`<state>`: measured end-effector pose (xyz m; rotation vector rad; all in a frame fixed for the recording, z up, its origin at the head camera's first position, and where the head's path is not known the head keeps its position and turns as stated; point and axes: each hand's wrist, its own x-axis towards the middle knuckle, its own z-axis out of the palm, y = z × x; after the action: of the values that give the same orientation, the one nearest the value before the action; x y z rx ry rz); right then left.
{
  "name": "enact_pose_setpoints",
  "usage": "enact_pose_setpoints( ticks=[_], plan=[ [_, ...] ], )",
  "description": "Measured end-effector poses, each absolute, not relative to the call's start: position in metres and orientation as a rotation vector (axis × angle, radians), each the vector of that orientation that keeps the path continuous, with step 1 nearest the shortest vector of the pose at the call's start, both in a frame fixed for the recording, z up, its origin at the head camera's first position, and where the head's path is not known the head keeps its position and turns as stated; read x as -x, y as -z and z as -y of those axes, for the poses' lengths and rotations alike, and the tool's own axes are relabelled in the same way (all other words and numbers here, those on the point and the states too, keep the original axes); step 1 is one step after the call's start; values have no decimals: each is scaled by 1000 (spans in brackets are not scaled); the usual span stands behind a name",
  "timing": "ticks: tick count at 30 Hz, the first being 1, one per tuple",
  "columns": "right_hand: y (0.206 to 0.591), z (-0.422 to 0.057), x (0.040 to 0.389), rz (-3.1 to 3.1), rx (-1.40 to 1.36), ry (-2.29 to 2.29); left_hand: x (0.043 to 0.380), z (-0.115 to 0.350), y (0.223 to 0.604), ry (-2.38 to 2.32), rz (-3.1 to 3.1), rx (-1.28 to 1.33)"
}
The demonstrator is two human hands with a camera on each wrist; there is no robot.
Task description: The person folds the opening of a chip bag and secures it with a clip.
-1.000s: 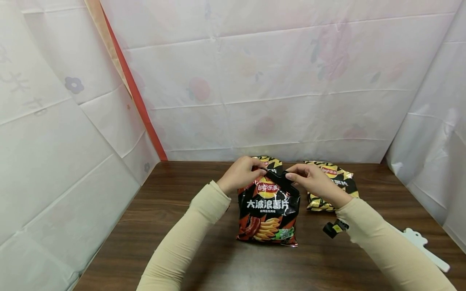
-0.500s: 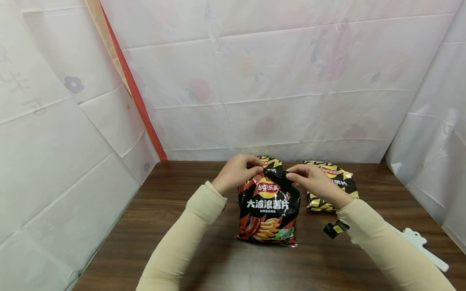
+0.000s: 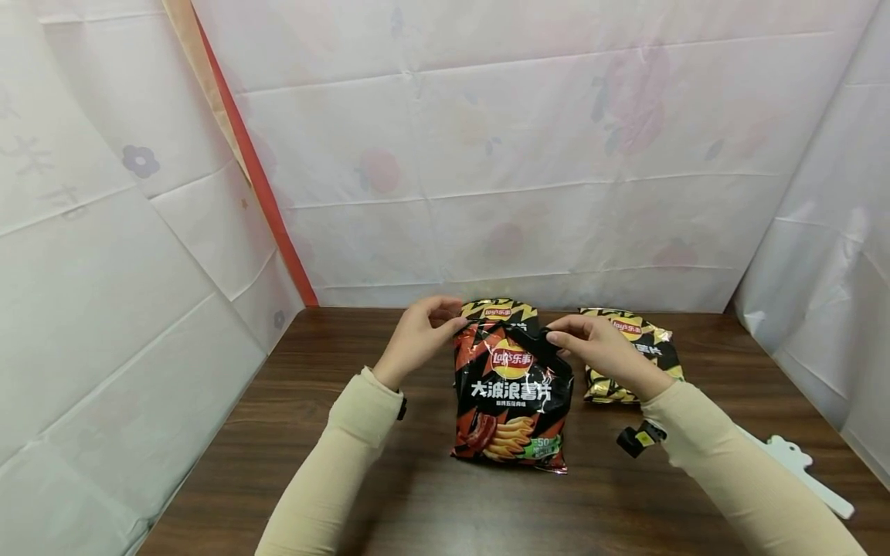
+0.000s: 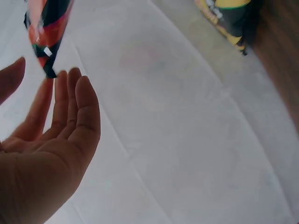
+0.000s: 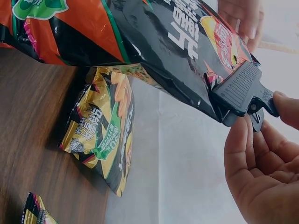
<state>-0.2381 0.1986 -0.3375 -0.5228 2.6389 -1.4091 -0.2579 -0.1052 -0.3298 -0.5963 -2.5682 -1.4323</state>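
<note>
A red-and-black Lay's chip bag [image 3: 511, 409] stands upright in the head view. Across its top right edge sits a black bag clip [image 5: 238, 88]. My right hand [image 3: 605, 347] pinches the clip's handles between thumb and fingers, as the right wrist view shows. Beside the bag's top left corner is my left hand [image 3: 420, 336]. Its fingers [image 4: 86, 102] are extended and the thumb stands apart. The index fingertip meets or nearly meets the bag's corner; whether it touches is unclear.
One yellow-and-black chip bag [image 3: 501, 310] stands behind the red one, partly hidden. Another yellow-and-black chip bag [image 3: 629, 351] lies behind my right hand. A white flat object with a scalloped edge [image 3: 793, 455] lies on the wooden table [image 3: 431, 510] at right, partly under the right arm.
My left hand has moved left from the clip at the top of the bag to the bag's left corner. My right hand stays on the clip, and the bag stands in place.
</note>
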Motion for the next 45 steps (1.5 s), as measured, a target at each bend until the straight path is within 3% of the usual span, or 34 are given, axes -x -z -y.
enact_pose_setpoints(
  ticks=[16,45],
  plan=[
    [342,-201,240,-2628,459,1431,230,100,389,1835,2446,383],
    [355,-197,240,-2582,382,1583,216,95,430,2149,2534,632]
  ],
)
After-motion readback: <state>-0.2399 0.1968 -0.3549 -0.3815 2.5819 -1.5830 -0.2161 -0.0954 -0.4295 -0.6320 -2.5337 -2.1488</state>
